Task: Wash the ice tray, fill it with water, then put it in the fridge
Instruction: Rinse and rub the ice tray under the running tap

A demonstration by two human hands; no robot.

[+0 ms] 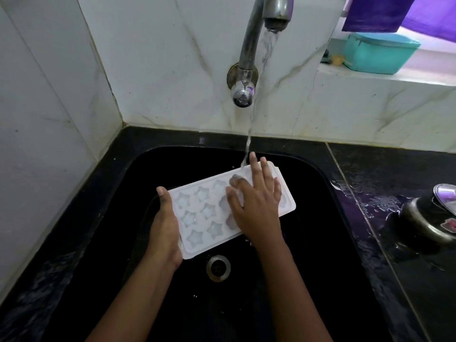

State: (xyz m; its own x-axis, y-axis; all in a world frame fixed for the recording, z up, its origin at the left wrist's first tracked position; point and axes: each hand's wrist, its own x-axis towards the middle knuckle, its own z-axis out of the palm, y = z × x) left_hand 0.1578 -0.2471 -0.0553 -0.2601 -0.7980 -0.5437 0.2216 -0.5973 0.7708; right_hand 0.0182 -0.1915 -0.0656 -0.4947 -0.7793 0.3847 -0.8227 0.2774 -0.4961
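Note:
A white ice tray (197,213) with star-shaped cups is held over the black sink (320,243), tilted with its far right end higher. My left hand (165,228) grips its near left edge, thumb along the rim. My right hand (256,201) lies flat on the tray's right half with fingers spread. Water from the steel tap (249,45) runs in a thin stream (249,137) onto the tray's far right corner, beside my right fingertips.
The sink drain (218,267) lies below the tray. A wet black counter (394,218) on the right carries a steel vessel (429,218). A teal box (377,53) stands on the ledge at the back right. White tiled walls close the left and back.

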